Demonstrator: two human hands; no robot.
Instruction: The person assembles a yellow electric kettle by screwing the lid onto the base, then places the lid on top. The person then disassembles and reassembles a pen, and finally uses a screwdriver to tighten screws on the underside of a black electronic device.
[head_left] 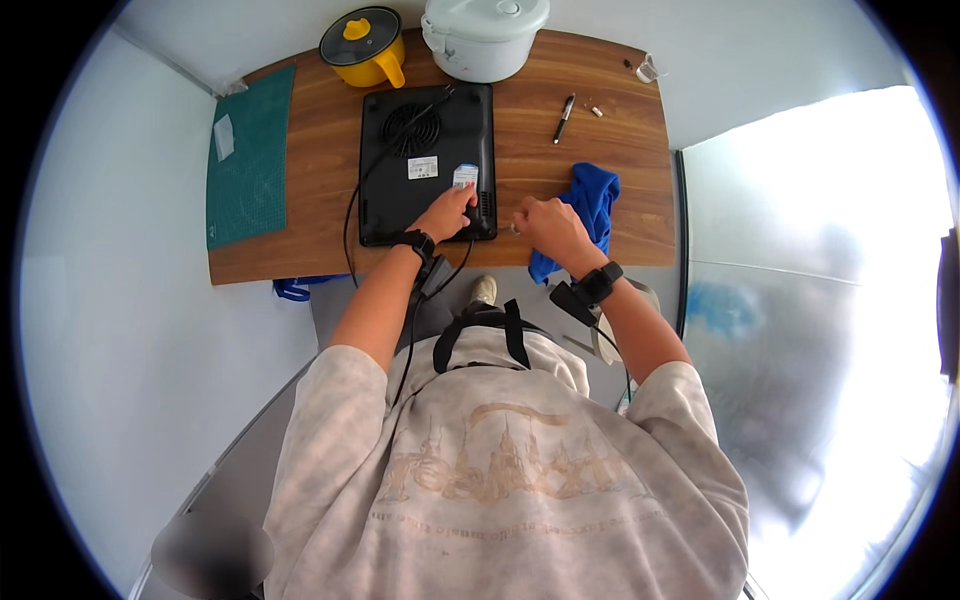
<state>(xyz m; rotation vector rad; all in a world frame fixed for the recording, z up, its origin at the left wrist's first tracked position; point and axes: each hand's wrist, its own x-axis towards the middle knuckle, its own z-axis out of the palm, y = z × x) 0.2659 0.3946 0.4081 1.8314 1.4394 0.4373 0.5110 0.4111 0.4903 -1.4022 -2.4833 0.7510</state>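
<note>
A black induction cooker (375, 205) lies with its underside up on the wooden table, its round fan grille and labels showing. My left hand (443, 213) rests over its near right part. The fingertips touch the edge of a blue, white and red sticker (466, 174); thumb and forefinger look apart. To the right of the cooker, my right hand (553, 229) is closed above the table's near edge. Something small and pale shows at its fingertips, too small to name. Beside and partly under that hand, a blue cloth (597, 190) hangs over the edge.
At the back stand a yellow pot (372, 73) with a dark lid and a white lidded container (490, 68). A green cutting mat (250, 170) covers the left. A pen (564, 118) and a clear cup (649, 69) lie right. The black cord (350, 222) crosses the cooker.
</note>
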